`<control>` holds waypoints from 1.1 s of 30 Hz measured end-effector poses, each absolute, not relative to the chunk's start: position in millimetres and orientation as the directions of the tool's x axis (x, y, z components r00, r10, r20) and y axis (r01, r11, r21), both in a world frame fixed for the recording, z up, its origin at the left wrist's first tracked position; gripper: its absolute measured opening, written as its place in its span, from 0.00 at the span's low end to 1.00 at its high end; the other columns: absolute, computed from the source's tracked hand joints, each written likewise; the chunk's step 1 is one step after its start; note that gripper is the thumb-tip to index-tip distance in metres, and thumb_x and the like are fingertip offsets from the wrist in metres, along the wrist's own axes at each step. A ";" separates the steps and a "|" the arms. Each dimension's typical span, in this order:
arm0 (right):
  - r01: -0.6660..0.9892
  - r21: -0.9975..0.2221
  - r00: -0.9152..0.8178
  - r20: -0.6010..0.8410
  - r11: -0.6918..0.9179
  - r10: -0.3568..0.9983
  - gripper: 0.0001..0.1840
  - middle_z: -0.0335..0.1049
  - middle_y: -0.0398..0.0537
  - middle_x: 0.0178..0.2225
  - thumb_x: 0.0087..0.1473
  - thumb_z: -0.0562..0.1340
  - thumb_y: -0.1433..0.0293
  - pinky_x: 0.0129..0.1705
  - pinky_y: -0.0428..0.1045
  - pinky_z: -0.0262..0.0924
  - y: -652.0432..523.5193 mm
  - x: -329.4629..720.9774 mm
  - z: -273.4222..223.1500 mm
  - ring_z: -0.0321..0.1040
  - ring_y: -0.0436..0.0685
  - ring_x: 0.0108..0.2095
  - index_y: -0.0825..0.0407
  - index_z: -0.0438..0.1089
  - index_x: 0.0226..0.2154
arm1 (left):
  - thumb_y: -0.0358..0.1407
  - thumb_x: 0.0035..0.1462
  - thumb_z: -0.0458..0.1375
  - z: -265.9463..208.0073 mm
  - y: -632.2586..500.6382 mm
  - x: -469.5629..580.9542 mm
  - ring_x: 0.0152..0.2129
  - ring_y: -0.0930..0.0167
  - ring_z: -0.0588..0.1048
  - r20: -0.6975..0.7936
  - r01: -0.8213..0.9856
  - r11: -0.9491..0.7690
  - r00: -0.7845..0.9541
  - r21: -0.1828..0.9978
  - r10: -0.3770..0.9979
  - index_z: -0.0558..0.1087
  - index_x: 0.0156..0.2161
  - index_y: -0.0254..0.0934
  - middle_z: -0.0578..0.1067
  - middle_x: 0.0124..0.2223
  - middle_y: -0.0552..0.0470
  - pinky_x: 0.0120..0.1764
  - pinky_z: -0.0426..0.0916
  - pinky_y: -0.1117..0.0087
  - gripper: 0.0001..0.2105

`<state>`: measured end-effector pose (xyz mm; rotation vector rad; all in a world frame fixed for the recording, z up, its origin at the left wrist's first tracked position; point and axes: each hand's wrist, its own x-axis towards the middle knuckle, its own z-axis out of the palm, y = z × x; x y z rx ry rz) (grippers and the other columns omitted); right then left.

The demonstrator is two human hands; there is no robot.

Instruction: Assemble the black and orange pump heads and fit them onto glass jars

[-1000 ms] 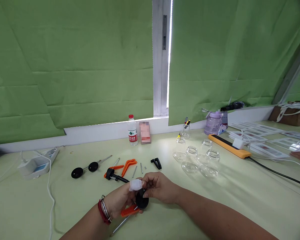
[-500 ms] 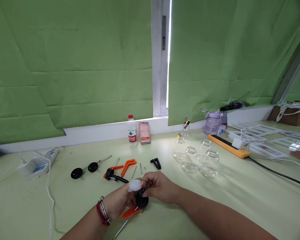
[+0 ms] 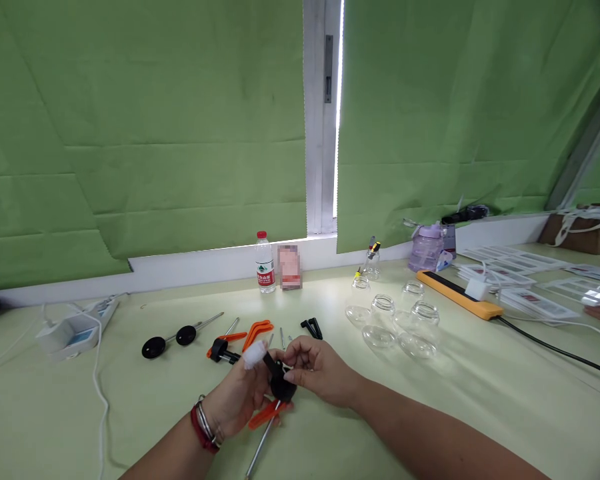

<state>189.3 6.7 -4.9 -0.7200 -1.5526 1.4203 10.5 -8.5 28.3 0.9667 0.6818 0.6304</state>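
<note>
Near the front middle of the table, my left hand (image 3: 245, 393) is closed around a black round lid (image 3: 282, 388) with a metal rod (image 3: 260, 448) running down from it. The left thumb has a white wrapping. Below the lid, an orange lever (image 3: 266, 415) angles out by the rod. On the lid's right edge, my right hand (image 3: 323, 370) is closed, thumb and fingers pinching; a small part between them is hidden. A black stub stands up from the lid beside the left thumb. Just behind lie a black-capped part (image 3: 222, 351) and bent orange levers (image 3: 256, 335).
Two black discs on rods (image 3: 155, 347) lie at left, near a white power strip (image 3: 80, 333). Black clips (image 3: 311, 327) lie behind my right hand. Several clear jars (image 3: 383, 323), a yellow power strip (image 3: 455, 293) and a purple jug (image 3: 427, 248) stand at right. A water bottle (image 3: 265, 267) stands at back.
The lid has tilted and risen slightly, and its black stub has come into view. My left thumb has moved up and left. The rod's lower end has swung right.
</note>
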 end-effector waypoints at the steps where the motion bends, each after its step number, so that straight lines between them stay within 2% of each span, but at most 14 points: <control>1: -0.138 -0.972 -0.401 0.228 0.188 0.887 0.18 0.60 0.39 0.28 0.42 0.68 0.62 0.32 0.45 0.56 7.5 189.9 -5.1 0.58 0.46 0.27 0.53 0.64 0.33 | 0.59 0.51 0.47 30.6 -8.5 10.7 0.32 0.59 0.75 -0.187 -0.247 0.417 0.622 0.875 0.761 0.67 0.44 0.37 0.74 0.36 0.45 0.27 0.67 0.65 0.28; 4: -0.108 -0.985 -0.368 0.166 0.136 0.915 0.23 0.62 0.41 0.33 0.45 0.66 0.58 0.31 0.45 0.57 9.6 192.1 -6.2 0.62 0.46 0.28 0.51 0.61 0.41 | 0.57 0.52 0.47 34.9 -9.1 13.5 0.41 0.56 0.72 0.003 -0.498 0.318 0.541 0.807 0.841 0.68 0.45 0.35 0.73 0.40 0.41 0.38 0.68 0.57 0.28; 7: -0.036 -0.999 -0.502 -0.007 -0.029 0.865 0.29 0.65 0.43 0.32 0.46 0.64 0.53 0.26 0.45 0.56 8.2 192.0 -7.3 0.64 0.48 0.25 0.51 0.59 0.46 | 0.55 0.51 0.51 33.8 -9.4 16.7 0.47 0.56 0.68 0.141 -0.647 0.181 0.414 0.741 0.899 0.69 0.45 0.35 0.72 0.45 0.41 0.46 0.65 0.56 0.26; 11: 0.066 -0.993 -0.635 -0.118 -0.099 0.764 0.24 0.66 0.42 0.24 0.47 0.61 0.50 0.24 0.45 0.55 3.1 189.7 -4.0 0.62 0.47 0.19 0.54 0.64 0.35 | 0.52 0.48 0.56 28.3 -7.5 15.9 0.50 0.55 0.65 0.217 -0.677 0.090 0.356 0.730 0.909 0.68 0.47 0.38 0.69 0.50 0.43 0.50 0.61 0.55 0.25; 13: 0.103 -0.992 -0.607 -0.117 -0.068 0.786 0.21 0.63 0.39 0.20 0.48 0.60 0.52 0.23 0.45 0.53 2.9 190.7 -1.3 0.58 0.45 0.17 0.54 0.64 0.30 | 0.50 0.47 0.57 25.6 -5.3 13.9 0.52 0.54 0.63 0.233 -0.678 0.093 0.373 0.729 0.898 0.68 0.48 0.38 0.69 0.51 0.42 0.51 0.60 0.54 0.25; 17: 0.135 -0.991 -0.485 -0.072 -0.007 0.871 0.16 0.55 0.36 0.17 0.50 0.59 0.57 0.22 0.44 0.46 11.7 198.3 -1.8 0.49 0.44 0.17 0.53 0.64 0.26 | 0.48 0.49 0.57 21.2 -0.5 9.4 0.54 0.55 0.61 0.221 -0.665 0.113 0.397 0.738 0.891 0.67 0.49 0.41 0.68 0.53 0.44 0.52 0.58 0.52 0.22; 21: 0.199 -0.980 -0.362 -0.052 0.023 0.931 0.15 0.50 0.36 0.16 0.50 0.59 0.59 0.22 0.44 0.40 27.1 208.9 -9.8 0.43 0.45 0.18 0.54 0.64 0.23 | 0.45 0.52 0.57 21.5 0.2 7.3 0.48 0.58 0.68 0.123 -0.545 0.167 0.455 0.821 0.882 0.66 0.49 0.42 0.69 0.52 0.45 0.50 0.59 0.53 0.20; 25: 0.244 -0.967 -0.340 -0.013 0.074 0.940 0.15 0.49 0.36 0.16 0.49 0.59 0.58 0.23 0.45 0.39 36.4 217.2 -15.4 0.42 0.46 0.19 0.54 0.67 0.23 | 0.44 0.53 0.56 23.8 0.2 8.7 0.35 0.64 0.74 0.030 -0.390 0.154 0.427 0.908 0.904 0.64 0.49 0.41 0.70 0.45 0.46 0.42 0.65 0.57 0.19; 28: 0.243 -0.962 -0.374 0.028 0.127 0.927 0.15 0.52 0.38 0.17 0.48 0.60 0.59 0.24 0.45 0.42 36.3 217.1 -17.6 0.44 0.47 0.20 0.54 0.68 0.23 | 0.38 0.49 0.60 22.2 2.2 9.7 0.24 0.71 0.71 -0.050 -0.124 0.100 0.349 0.987 0.936 0.67 0.46 0.41 0.70 0.38 0.51 0.31 0.67 0.65 0.17; 30: 0.235 -0.956 -0.398 0.068 0.174 0.915 0.14 0.54 0.38 0.18 0.48 0.61 0.59 0.25 0.45 0.44 34.4 214.3 -18.6 0.46 0.47 0.21 0.54 0.68 0.24 | 0.34 0.45 0.61 21.4 2.9 9.9 0.21 0.73 0.69 -0.091 0.048 0.080 0.323 0.996 0.942 0.70 0.42 0.39 0.69 0.33 0.54 0.27 0.64 0.69 0.16; 33: 0.205 -0.953 -0.406 0.123 0.222 0.905 0.16 0.57 0.40 0.20 0.49 0.61 0.57 0.26 0.45 0.46 31.6 209.7 -18.8 0.49 0.47 0.22 0.54 0.69 0.27 | 0.30 0.41 0.61 24.3 2.5 9.3 0.19 0.74 0.65 -0.086 0.188 0.033 0.282 0.982 0.956 0.73 0.38 0.38 0.67 0.27 0.56 0.24 0.61 0.72 0.14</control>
